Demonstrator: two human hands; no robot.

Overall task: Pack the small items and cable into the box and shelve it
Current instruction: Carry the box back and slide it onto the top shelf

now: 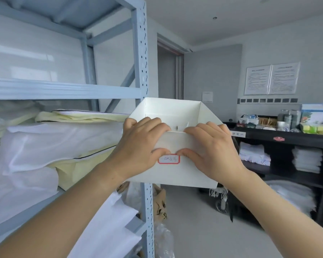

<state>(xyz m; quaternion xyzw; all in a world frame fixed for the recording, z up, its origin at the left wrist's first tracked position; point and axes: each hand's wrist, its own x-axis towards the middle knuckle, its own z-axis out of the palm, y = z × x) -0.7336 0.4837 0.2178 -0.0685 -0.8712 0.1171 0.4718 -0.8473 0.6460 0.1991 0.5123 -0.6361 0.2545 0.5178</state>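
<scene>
I hold an open white cardboard box [175, 110] in the air at chest height, just right of the grey-blue shelf upright. A red-bordered label [169, 158] with handwriting sits on its near wall. My left hand [138, 144] grips the near wall on the left, fingers hooked over the rim and thumb pressed on the front. My right hand [211, 148] grips the same wall on the right in the same way. The inside of the box is mostly hidden; only a small white flap shows above the rim. No cable or small items are visible.
The metal shelving unit [143, 71] fills the left, its middle shelf stacked with white and pale yellow bedding [54, 146]. A black housekeeping cart [280, 135] with towels and supplies stands at the right. Bags lie on the floor below the box. A doorway is behind.
</scene>
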